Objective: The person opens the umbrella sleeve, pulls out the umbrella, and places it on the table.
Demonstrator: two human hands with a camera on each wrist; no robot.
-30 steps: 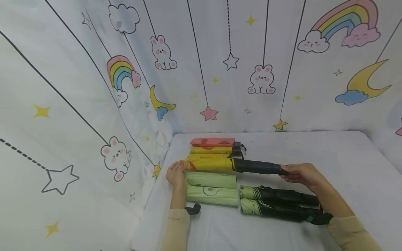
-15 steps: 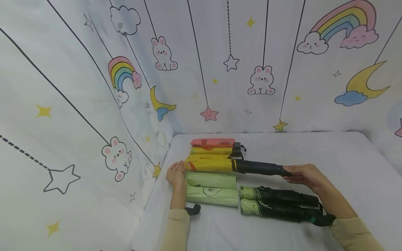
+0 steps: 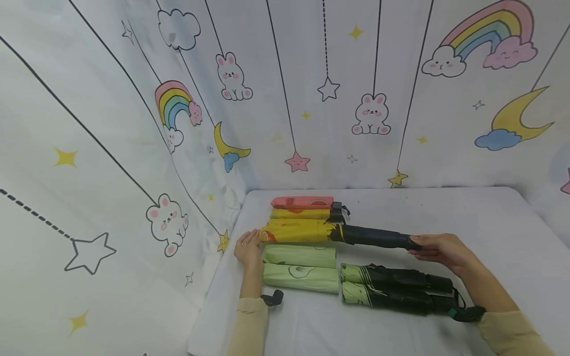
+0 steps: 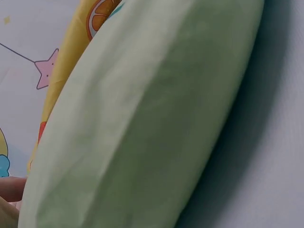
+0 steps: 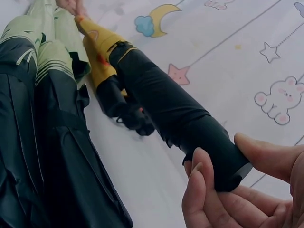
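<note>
A black folded umbrella sticks out of a yellow umbrella sleeve printed with orange slices; the part inside is hidden. My right hand pinches the umbrella's dark end between thumb and fingers, plain in the right wrist view, where the umbrella slants down toward the hand. At the sleeve's far left end, my left hand grips the yellow fabric. A pale green avocado-print sleeve fills most of the left wrist view, with the yellow sleeve behind it and fingers at the lower left edge.
Two pale green sleeves lie nearest the left forearm. Right of them rest two black-and-green folded umbrellas, below the right hand. Behind the yellow sleeve lie a yellow folded umbrella and a red one on the white table.
My right hand has drawn the black umbrella slightly to the right, and a ruffled yellow-and-black edge now shows beside the sleeve's mouth. The left hand stays at the sleeve's end.
</note>
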